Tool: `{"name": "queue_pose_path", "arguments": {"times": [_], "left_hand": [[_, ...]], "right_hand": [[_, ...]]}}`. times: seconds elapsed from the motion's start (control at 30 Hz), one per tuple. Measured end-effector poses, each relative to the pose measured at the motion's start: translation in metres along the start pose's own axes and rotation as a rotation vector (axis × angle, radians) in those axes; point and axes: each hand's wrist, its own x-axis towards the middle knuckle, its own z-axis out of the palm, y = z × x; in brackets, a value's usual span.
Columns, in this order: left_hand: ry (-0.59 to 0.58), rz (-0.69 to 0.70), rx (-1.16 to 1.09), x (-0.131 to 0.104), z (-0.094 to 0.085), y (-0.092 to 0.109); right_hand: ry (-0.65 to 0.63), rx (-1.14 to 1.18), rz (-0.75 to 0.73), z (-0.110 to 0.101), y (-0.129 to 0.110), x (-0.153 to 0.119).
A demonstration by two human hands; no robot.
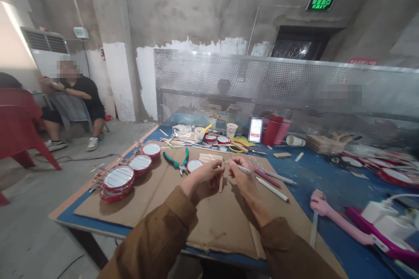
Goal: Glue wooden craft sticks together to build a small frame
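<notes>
My left hand [207, 175] is closed on a thin wooden craft stick [221, 184], whose lower end points down over the cardboard sheet [216, 231]. Beside it, my right hand [245, 182] grips a pale marker pen [242, 168] with its tip turned toward the stick. I cannot make out whether tip and stick touch. Just beyond my left hand are a small pile of craft sticks [209, 157] and a round red-rimmed piece [195, 165] with a white top. Teal-handled pliers [177, 163] lie open to the left.
Stacked red-rimmed round pieces [118, 178] stand on the left. More pens [273, 188] lie right of my hand. Farther right are a pink glue gun [340, 218] and a power strip [376, 242]. Paper cups [231, 129], a phone [255, 130] and a red bottle [273, 130] line the back.
</notes>
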Motion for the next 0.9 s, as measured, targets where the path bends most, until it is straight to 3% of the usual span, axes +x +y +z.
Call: {"name": "queue_pose_path", "arguments": {"times": [0.2,0.4,0.6,0.8,0.9], "left_hand": [[0.013,0.015,-0.02,0.0,0.0,-0.001],[0.005,0.004,-0.004,0.001,-0.001,-0.001],[-0.001,0.004,-0.008,-0.001,0.0,0.004],[0.01,-0.017,0.016,-0.005,0.0,0.008],[0.007,-0.006,0.032,-0.005,0.0,0.008]], "right_hand": [[-0.034,0.019,-0.006,0.001,-0.006,-0.002],[0.01,-0.002,0.031,-0.001,-0.005,-0.001],[-0.045,0.022,-0.002,0.002,-0.007,-0.003],[0.059,0.011,0.029,0.0,-0.005,0.0],[0.049,0.069,0.025,-0.001,-0.004,0.0]]}}
